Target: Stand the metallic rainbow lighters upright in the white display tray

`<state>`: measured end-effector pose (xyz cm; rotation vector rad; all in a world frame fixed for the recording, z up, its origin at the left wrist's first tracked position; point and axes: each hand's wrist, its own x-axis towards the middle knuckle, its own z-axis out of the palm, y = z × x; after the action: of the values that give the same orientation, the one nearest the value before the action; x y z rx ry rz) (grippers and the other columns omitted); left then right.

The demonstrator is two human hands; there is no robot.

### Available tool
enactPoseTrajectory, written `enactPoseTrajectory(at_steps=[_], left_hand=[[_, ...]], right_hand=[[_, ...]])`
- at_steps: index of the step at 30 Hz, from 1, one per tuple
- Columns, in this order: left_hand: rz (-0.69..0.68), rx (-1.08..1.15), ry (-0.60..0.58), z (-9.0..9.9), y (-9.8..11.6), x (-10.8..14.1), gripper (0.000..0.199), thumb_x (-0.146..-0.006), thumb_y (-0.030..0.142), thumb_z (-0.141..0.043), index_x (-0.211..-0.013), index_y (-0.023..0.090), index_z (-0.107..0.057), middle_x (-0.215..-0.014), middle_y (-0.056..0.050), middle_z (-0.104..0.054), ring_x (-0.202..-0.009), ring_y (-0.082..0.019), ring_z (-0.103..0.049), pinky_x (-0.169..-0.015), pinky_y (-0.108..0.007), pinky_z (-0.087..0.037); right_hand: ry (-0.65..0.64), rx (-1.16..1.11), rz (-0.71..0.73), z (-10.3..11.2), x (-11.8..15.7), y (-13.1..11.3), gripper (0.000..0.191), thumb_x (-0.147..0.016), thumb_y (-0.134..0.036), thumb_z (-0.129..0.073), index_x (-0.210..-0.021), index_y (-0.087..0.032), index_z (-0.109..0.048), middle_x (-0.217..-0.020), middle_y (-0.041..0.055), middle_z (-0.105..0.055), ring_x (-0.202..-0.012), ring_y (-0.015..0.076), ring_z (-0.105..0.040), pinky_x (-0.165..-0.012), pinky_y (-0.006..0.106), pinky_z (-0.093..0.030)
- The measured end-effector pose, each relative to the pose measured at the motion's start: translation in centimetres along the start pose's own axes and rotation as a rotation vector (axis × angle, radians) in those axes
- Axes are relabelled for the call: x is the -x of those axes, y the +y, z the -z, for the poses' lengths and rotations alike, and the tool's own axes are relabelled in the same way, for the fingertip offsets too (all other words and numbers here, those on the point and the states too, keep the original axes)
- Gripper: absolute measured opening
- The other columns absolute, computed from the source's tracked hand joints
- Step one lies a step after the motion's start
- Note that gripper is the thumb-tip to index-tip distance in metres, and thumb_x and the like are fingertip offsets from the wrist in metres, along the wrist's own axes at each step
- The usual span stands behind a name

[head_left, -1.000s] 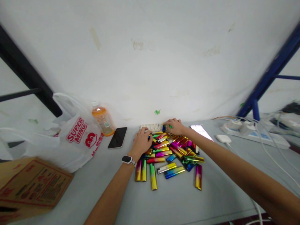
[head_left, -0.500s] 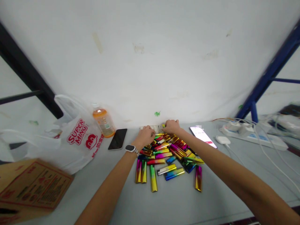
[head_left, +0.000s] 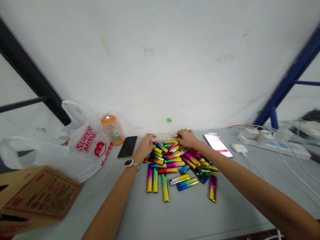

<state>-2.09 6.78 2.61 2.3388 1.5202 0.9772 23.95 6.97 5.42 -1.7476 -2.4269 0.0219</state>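
Shiny two-tone lighters (head_left: pixel 172 164) lie in a loose heap in the middle of the grey table, with several spread out singly in front. Behind the heap, close to the wall, is a white tray (head_left: pixel 163 136) with a grid of small cells. My left hand (head_left: pixel 145 146), wearing a watch, has its fingertips closed on the left end of this tray. At the right end of the tray, my right hand (head_left: pixel 187 137) pinches a gold lighter (head_left: pixel 177 136). The right hand's palm side is hidden.
Left of the heap are a dark phone (head_left: pixel 127 147), a bottle of orange drink (head_left: pixel 113 128), a white plastic bag (head_left: pixel 87 156) and a cardboard box (head_left: pixel 42 196). On the right lie a lit phone (head_left: pixel 218 145), a white charger (head_left: pixel 239 148) and a power strip (head_left: pixel 275 143) with cables.
My left hand has shifted left from the heap to the tray's left end, uncovering more of the tray and lighters. The right hand stays near the tray's right end, a gold lighter now showing.
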Motion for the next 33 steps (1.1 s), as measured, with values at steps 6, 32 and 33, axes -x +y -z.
enactPoseTrajectory(at_steps=[6,32,33], left_hand=[[0.119,-0.138,0.062,0.4,-2.2,2.4,0.034,-0.08,0.004,-0.041,-0.098,0.018,-0.066,-0.104,-0.009,-0.066,-0.106,-0.022,-0.061,-0.104,-0.041,-0.048],[0.075,0.016,0.189,1.0,2.8,3.8,0.016,-0.087,0.014,-0.048,-0.096,0.02,-0.06,-0.102,-0.007,-0.066,-0.103,-0.023,-0.061,-0.098,-0.04,-0.047],[0.044,0.035,0.178,0.9,3.3,3.9,0.016,-0.088,0.014,-0.048,-0.096,0.02,-0.06,-0.101,-0.006,-0.066,-0.102,-0.022,-0.06,-0.098,-0.04,-0.047]], right_hand=[[0.003,-0.039,0.097,0.2,-0.8,-2.4,0.029,-0.088,-0.024,-0.045,-0.101,-0.017,-0.07,-0.101,0.0128,-0.073,-0.1,0.027,-0.062,-0.09,0.037,-0.032],[0.32,-0.572,0.082,0.6,3.0,-4.3,0.046,-0.098,-0.046,-0.046,-0.137,-0.024,-0.057,-0.118,0.007,-0.071,-0.101,0.0227,-0.065,-0.09,0.031,-0.045],[0.337,-0.592,0.071,0.7,3.6,-4.1,0.046,-0.098,-0.048,-0.045,-0.136,-0.024,-0.057,-0.119,0.0074,-0.07,-0.103,0.0232,-0.065,-0.092,0.032,-0.045]])
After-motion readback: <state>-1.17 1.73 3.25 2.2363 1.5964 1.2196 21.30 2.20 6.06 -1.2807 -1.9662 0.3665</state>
